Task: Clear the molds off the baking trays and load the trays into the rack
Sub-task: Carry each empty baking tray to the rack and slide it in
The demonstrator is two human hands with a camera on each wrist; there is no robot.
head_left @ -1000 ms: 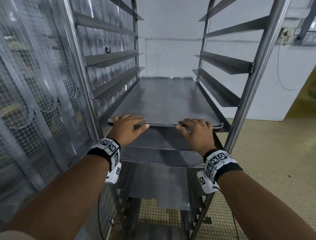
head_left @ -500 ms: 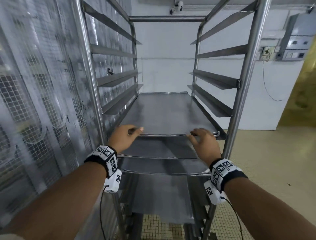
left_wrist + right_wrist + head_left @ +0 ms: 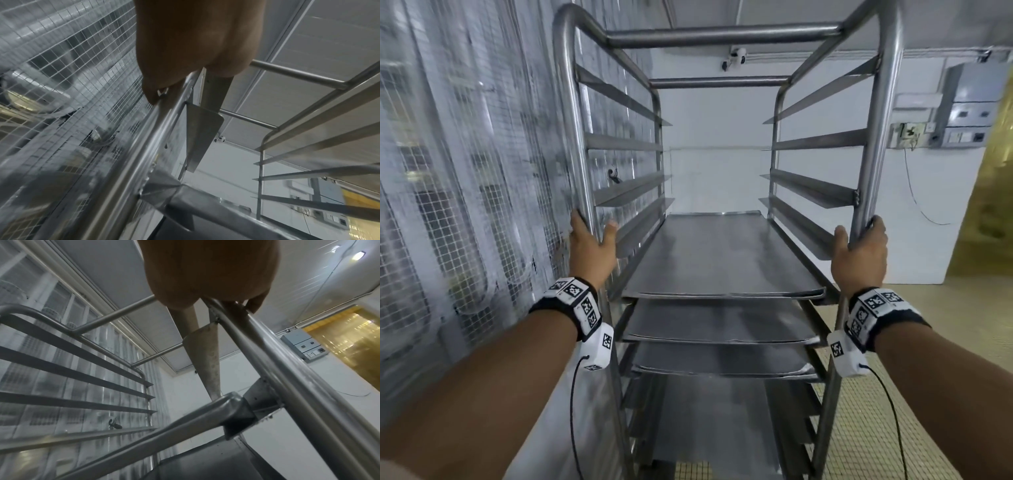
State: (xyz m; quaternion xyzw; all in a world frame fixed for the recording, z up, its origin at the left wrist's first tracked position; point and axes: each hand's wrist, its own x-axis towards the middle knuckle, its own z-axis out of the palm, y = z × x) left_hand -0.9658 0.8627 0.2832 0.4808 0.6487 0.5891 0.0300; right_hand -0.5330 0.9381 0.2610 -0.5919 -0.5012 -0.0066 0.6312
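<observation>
A tall steel rack [image 3: 570, 137] stands in front of me with three flat metal baking trays slid in: a top tray [image 3: 722, 260], a second [image 3: 719, 322] and a third [image 3: 719, 359]. No molds lie on them. My left hand [image 3: 594, 228] wraps the rack's left front post, thumb on the inner side; the left wrist view shows the palm [image 3: 185, 48] against that post [image 3: 144, 146]. My right hand [image 3: 859, 238] grips the right front post [image 3: 876, 137], fingers curled round it; in the right wrist view the hand [image 3: 205, 272] sits on the post [image 3: 287, 369].
Bare runners [image 3: 822, 140] line both sides above the top tray. A wire-mesh wall [image 3: 448, 171] runs close along the rack's left. A white wall is behind, an electrical box [image 3: 972, 109] and yellow strip curtain [image 3: 993, 222] at right, tiled floor [image 3: 876, 411] below.
Both hands left the front edge of the top tray and rose to the rack's front posts, which they now grip. The head view tilted upward.
</observation>
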